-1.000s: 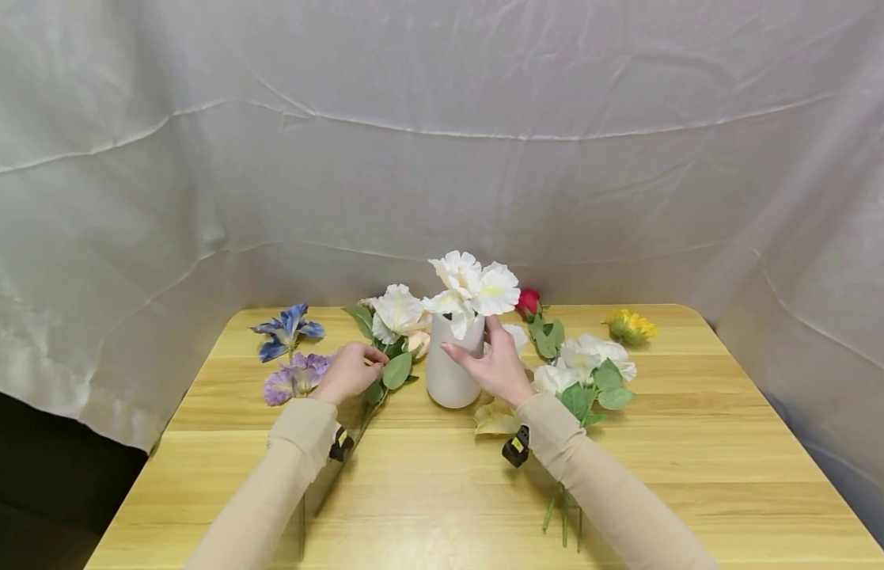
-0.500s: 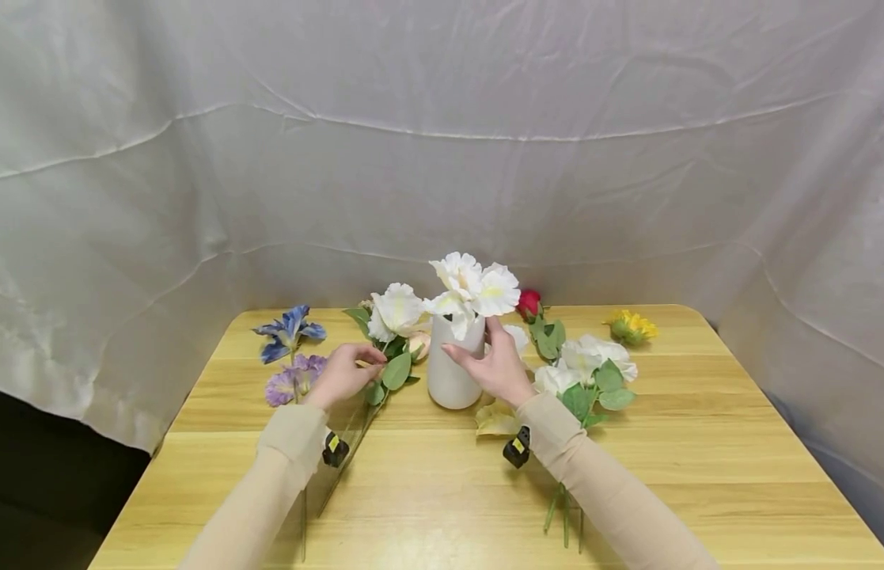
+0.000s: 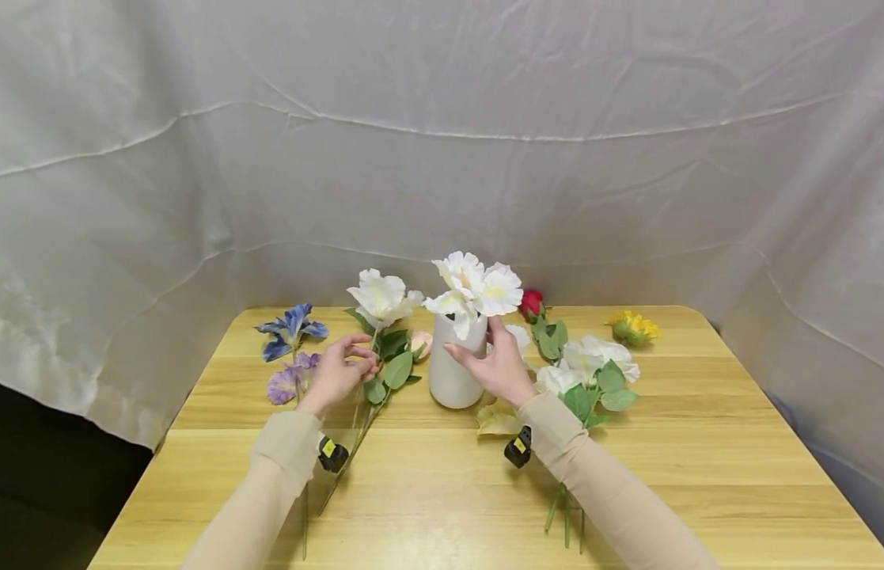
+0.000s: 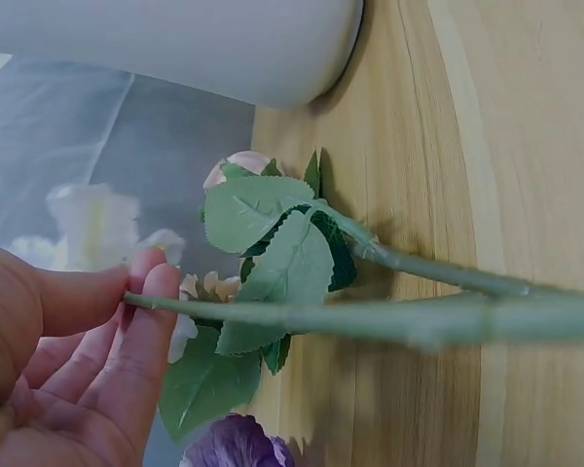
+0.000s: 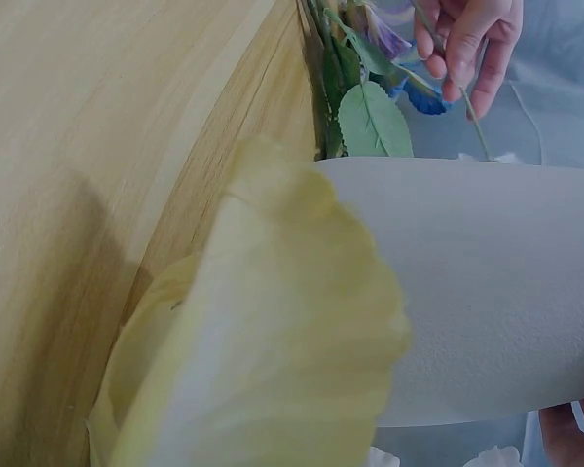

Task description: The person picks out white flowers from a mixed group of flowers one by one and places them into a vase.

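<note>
In the head view my left hand (image 3: 336, 375) pinches the green stem (image 4: 273, 312) of a white flower (image 3: 380, 298), whose bloom stands raised above the table. The left wrist view shows thumb and fingertips on that stem. A white vase (image 3: 450, 374) stands upright at the middle, with white flowers (image 3: 477, 290) showing at its mouth. My right hand (image 3: 502, 367) grips the vase's right side near the top; in the right wrist view only part of that hand shows at the lower right corner. Behind the left hand's stem lie green leaves (image 4: 263, 282) and a pale pink bloom (image 3: 421, 343).
A blue flower (image 3: 294, 329) and a purple flower (image 3: 288, 385) lie left. To the right are a red rose (image 3: 531, 304), a yellow flower (image 3: 632, 327) and white roses (image 3: 588, 356). A pale yellow bloom (image 5: 282, 321) lies by the vase's base. A grey curtain (image 3: 442, 158) hangs behind.
My left hand has drawn back slightly to the left, and the white flower in it has risen and tilted more upright off the other stems. The right hand stays on the vase.
</note>
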The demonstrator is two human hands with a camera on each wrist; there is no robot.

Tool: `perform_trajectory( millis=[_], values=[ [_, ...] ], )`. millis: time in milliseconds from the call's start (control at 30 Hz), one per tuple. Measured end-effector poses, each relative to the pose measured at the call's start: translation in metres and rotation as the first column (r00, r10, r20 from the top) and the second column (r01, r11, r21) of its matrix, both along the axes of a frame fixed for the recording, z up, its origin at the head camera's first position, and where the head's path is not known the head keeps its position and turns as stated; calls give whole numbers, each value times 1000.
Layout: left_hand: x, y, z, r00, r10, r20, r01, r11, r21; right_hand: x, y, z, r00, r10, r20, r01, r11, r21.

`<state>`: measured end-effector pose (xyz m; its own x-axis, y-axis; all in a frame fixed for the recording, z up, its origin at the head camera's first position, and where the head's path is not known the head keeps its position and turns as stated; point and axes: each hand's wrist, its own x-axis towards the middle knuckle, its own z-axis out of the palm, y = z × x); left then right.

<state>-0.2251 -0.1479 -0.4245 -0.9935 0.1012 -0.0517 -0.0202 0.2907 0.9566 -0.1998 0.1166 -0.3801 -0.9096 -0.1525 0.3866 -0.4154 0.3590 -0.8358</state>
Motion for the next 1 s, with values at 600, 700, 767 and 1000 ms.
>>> perform_trajectory(
  millis=[600,700,767,1000],
  values=[
    [4,1,21,996,70,-47,-57,971,232,1,0,0,1000,-7,25,7,1000,1],
    [4,4,27,993,102,-54,-85,961,263,1,0,0,1000,-10,15,10,1000,1],
    [4,6,31,990,121,-67,-96,953,289,1,0,0,1000,-12,7,12,1000,1],
    [5,16,49,971,165,-172,-98,934,345,2,0,0,1000,-12,2,12,1000,0]
  ],
)
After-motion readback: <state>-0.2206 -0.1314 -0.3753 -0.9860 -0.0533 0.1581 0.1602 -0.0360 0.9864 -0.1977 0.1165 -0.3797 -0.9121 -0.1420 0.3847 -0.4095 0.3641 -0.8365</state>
